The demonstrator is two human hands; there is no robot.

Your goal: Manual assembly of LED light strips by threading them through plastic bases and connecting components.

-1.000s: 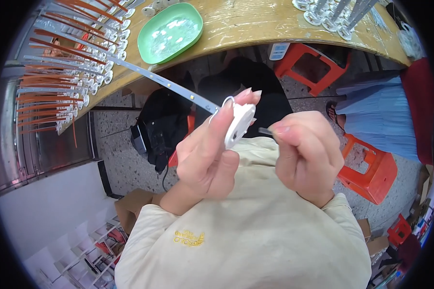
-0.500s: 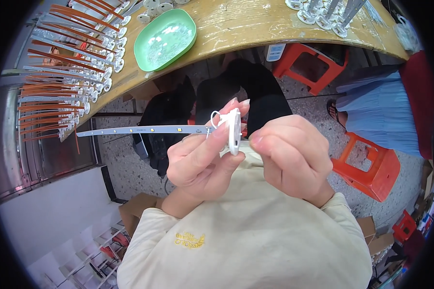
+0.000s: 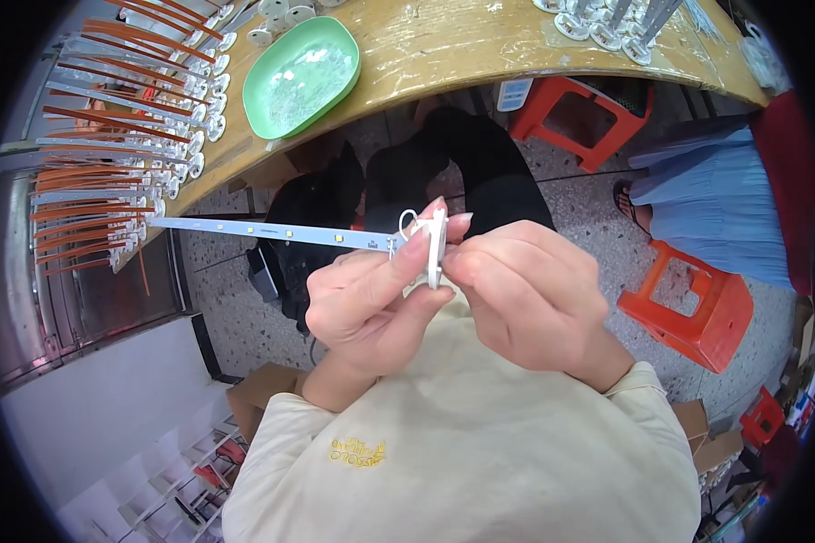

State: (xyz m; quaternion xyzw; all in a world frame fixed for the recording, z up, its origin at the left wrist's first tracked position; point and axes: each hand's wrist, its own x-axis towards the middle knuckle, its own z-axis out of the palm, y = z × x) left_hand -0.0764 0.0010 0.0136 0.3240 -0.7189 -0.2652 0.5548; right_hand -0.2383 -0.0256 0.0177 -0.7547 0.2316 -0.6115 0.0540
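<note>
In front of my chest my left hand (image 3: 367, 303) grips a white round end cap (image 3: 436, 249) between thumb and fingers, its disc on edge. A narrow LED strip (image 3: 290, 233) with small yellow chips runs from the cap out to the left. A thin white wire (image 3: 408, 217) loops beside the cap. My right hand (image 3: 534, 294) is closed in a pinch, its fingertips against the right face of the cap. Whatever those fingertips may hold is hidden.
A green dish (image 3: 301, 77) of small clear pieces stands on the wooden table (image 3: 444, 54). Many capped strips (image 3: 118, 136), orange and grey, lie at its left; more stand at far right. Red stools (image 3: 688, 303) and a person in a blue skirt (image 3: 706, 199) are at right.
My right hand has moved left, bringing its pinched fingertips up to the cap. The strip's far end has swung slightly away from me. My left hand keeps its grip.
</note>
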